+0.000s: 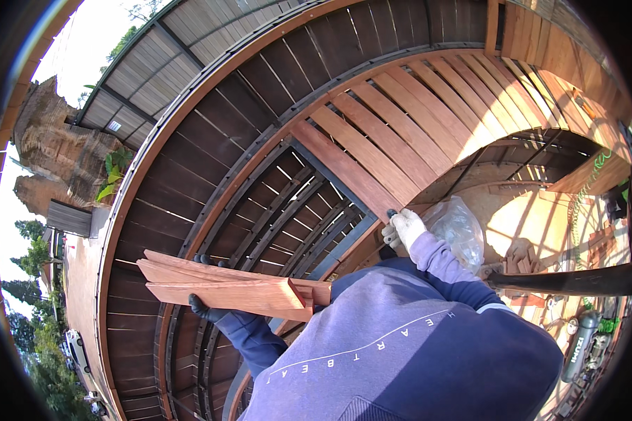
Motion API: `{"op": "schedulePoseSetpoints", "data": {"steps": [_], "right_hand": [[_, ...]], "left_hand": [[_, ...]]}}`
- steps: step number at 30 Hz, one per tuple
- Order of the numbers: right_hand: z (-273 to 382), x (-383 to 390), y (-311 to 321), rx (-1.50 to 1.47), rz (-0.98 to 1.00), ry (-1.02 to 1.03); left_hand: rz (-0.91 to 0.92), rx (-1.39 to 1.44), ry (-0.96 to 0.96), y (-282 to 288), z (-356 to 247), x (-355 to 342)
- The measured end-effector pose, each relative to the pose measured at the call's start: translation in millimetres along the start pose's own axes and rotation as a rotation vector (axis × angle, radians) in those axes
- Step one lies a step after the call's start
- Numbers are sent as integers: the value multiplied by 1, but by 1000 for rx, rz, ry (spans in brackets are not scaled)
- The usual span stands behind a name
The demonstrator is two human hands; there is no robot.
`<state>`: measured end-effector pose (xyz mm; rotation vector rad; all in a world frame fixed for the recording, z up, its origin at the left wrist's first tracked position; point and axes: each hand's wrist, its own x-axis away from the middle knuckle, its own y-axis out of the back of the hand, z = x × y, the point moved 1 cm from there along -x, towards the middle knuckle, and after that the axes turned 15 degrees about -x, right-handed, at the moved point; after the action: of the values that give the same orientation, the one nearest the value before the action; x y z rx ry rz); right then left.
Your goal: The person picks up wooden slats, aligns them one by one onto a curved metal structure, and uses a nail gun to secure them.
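So far, a good stretch of the slatted wooden wall (400,133) is boarded: the reddish boards run side by side from the upper right down to about the middle of the frame, and the last one fitted (344,168) ends just above your right hand (405,228). Below and to the left of it the dark metal frame (288,217) shows bare, with open gaps between its rails, so I judge that the cladding is somewhere past halfway on this section and that the lower part is left to do.

Your left hand (207,309), in a dark glove, is closed around a bundle of loose boards (225,284); you grip it from beneath near its middle and hold it roughly level across your chest, in front of the bare frame and not touching it. None of those boards is set in place yet.

Your right hand, in a light glove, is clenched on a small dark tool or fastener at the lower end of the last fitted board; what exactly it holds is too small to tell. Just beside that hand lies a clear plastic bag (460,228), its contents unclear.

To the right, a grey cylinder (581,344) and some offcuts of wood (523,256) lie on the floor, well apart from both hands. A wider dark wooden fence (182,161) curves behind the frame on the left.
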<state>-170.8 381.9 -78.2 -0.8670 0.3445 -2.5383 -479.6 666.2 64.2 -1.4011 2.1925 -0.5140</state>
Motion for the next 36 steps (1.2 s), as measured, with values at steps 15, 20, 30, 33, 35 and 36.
{"op": "schedulePoseSetpoints", "data": {"steps": [15, 20, 30, 33, 35, 36], "right_hand": [[65, 64, -46, 2, 677, -350], [51, 74, -148, -71, 1233, -234], [77, 84, -156, 285, 1223, -10], [85, 74, -147, 282, 1116, 229], [86, 54, -131, 404, 1034, 495], [100, 58, -124, 549, 931, 670]], "left_hand": [[92, 46, -60, -8, -12, -30], [252, 158, -91, -44, -12, -42], [505, 284, 83, -111, 2, -33], [325, 44, 45, -122, 10, -28], [177, -58, 86, -109, 20, -30], [155, -30, 147, -104, 29, -33]]}}
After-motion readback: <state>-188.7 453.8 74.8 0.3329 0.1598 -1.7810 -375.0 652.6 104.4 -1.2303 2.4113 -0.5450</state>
